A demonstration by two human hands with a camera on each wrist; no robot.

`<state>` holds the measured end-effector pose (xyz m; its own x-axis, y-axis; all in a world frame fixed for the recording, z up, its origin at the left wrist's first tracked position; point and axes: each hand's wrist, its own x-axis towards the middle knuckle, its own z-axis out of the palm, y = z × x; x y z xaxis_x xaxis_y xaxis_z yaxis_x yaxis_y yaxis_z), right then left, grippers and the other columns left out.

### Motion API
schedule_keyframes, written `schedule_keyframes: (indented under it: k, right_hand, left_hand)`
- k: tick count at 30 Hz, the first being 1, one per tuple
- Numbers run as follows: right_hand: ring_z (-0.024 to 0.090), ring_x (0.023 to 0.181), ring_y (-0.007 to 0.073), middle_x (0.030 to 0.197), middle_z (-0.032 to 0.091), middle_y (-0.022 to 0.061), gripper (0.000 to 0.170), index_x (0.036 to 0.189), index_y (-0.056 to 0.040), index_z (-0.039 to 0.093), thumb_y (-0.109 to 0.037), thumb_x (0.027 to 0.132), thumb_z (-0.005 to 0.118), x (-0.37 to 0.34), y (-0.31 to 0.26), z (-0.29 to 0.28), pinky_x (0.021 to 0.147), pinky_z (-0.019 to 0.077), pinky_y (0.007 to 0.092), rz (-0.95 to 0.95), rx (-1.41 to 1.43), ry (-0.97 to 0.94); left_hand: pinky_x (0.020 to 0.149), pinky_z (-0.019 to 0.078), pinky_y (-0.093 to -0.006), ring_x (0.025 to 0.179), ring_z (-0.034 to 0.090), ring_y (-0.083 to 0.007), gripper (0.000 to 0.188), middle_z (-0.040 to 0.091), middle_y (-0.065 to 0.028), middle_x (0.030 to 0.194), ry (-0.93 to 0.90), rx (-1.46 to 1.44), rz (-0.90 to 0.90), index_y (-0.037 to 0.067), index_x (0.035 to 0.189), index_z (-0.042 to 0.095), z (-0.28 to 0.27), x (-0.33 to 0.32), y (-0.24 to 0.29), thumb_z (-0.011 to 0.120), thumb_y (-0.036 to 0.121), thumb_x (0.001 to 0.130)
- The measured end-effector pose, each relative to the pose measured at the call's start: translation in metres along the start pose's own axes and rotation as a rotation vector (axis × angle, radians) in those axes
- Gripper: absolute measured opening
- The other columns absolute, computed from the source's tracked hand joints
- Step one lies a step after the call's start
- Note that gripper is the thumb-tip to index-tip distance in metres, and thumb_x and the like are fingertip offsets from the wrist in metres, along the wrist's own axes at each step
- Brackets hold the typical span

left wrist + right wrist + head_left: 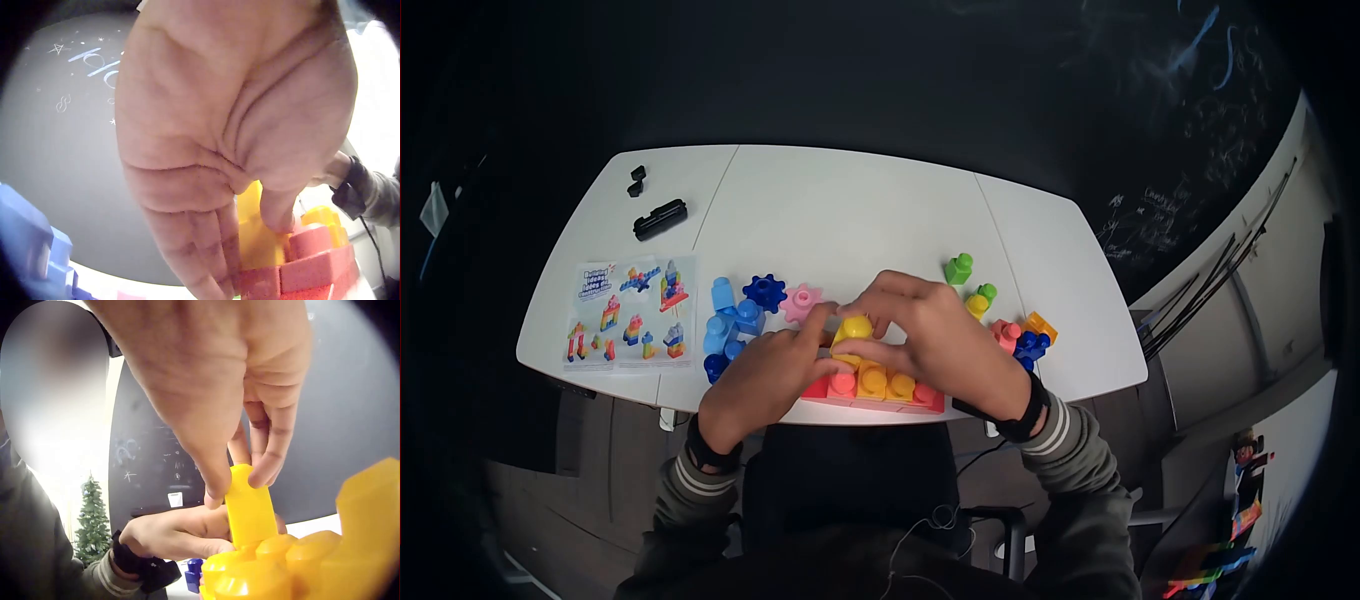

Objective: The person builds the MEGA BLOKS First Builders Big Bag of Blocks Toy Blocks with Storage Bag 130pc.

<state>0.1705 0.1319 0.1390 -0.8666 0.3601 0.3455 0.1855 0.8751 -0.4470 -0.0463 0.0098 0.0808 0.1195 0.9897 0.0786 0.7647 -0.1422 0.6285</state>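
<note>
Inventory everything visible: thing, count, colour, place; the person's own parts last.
Table: 1, white, centre
Chalkboard: 1, black, behind
Picture sheet: 1, multicoloured, left
Small objects: about 3, black, far left
Gears: at least 2, blue, pink, left
Loose blocks: several, mixed colours, both sides
Built blocks: several, yellow and red, near edge
Upright block: 1, yellow, among them
Chair: 1, black, front
Christmas tree: 1, green, background
Left hand: 1, bare, centre
Right hand: 1, bare, centre
Sleeves: 2, grey, forearms

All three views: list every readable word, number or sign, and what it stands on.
"Building Ideas", leaflet; lines beneath too blurred to read.
Board, head view: chalk writing, too small to read.
Board, left wrist view: drawn star; blue letters, partly hidden, unreadable.
Board, right wrist view: faint marks, unreadable.
</note>
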Motion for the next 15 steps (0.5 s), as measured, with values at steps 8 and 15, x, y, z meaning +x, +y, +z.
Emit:
schedule_keyframes:
  k: [8,15]
  right_hand:
    - [0.082,0.125,0.0329,0.139,0.083,0.0204,0.063,0.159,-0.0098,0.071,-0.025,0.101,0.092,0.009,0.085,-0.055,0.113,0.0665,0.0443,0.271,0.222,-0.101]
    - [0.083,0.112,0.0398,0.123,0.086,0.0218,0.049,0.144,-0.0048,0.077,-0.014,0.098,0.092,-0.024,0.194,-0.044,0.102,0.0659,0.0446,0.433,-0.273,-0.252]
  left_hand:
    - [0.085,0.0577,-0.0552,0.095,0.076,-0.0509,0.057,0.078,-0.0305,0.101,0.072,0.065,0.084,-0.006,0.151,0.057,0.003,0.0,-0.005,0.077,0.031,0.113]
    - [0.089,0.0634,-0.0485,0.105,0.082,-0.0471,0.05,0.081,-0.0305,0.112,0.168,-0.003,0.151,-0.005,0.137,0.064,0.005,0.004,-0.013,0.086,0.028,0.107]
